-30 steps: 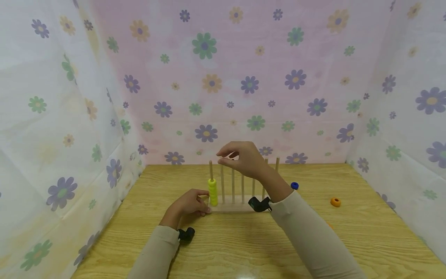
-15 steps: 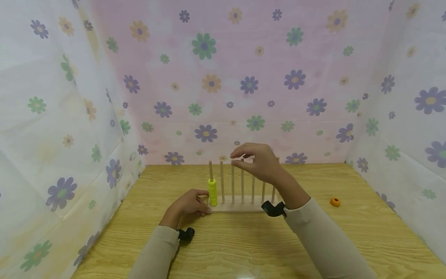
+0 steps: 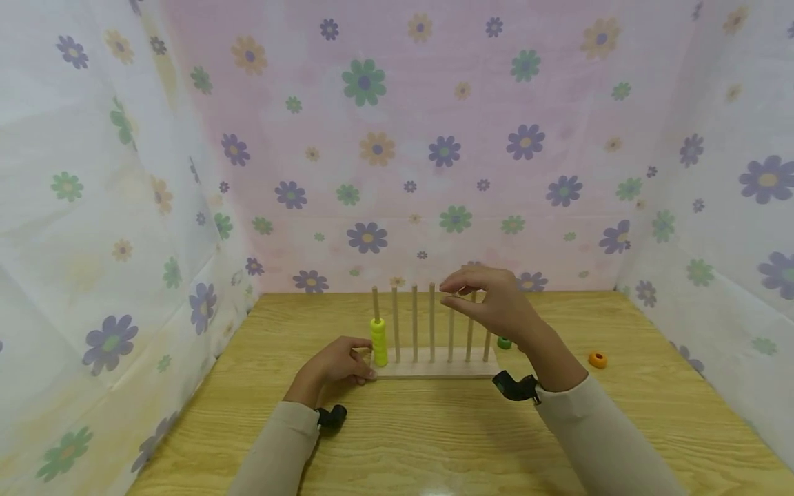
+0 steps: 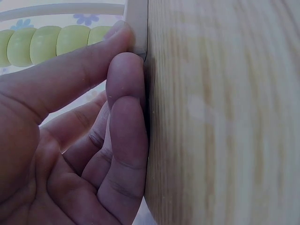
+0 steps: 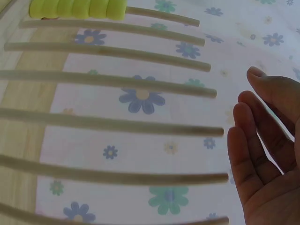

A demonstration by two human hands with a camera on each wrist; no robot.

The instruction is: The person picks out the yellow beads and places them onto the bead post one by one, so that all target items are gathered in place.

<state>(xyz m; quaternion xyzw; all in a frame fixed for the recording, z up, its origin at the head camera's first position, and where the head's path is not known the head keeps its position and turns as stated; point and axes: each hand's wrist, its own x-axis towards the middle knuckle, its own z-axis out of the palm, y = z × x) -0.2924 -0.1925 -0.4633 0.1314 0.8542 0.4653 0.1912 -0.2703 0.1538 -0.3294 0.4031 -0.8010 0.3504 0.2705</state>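
A wooden peg rack (image 3: 434, 370) stands on the table, with several upright pegs in a row. Yellow beads (image 3: 378, 342) are stacked on its leftmost peg. My left hand (image 3: 338, 359) holds the left end of the base, the thumb against it and the other fingers curled at its edge, as the left wrist view shows. Above the right half of the pegs hovers my right hand (image 3: 493, 303), its fingers gently bent. Nothing lies between thumb and fingertips; in the right wrist view they are apart from the peg tips.
An orange bead (image 3: 597, 359) lies on the table to the right. Just beyond the rack's right end, a green bead (image 3: 504, 342) shows partly behind my right forearm. Flower-print cloth (image 3: 422, 172) encloses the table (image 3: 397, 434) at the back and both sides.
My right hand has moved right along the peg tops and a little lower. The green bead has come into sight beside the forearm, while the blue bead is now hidden. The left hand stays put.
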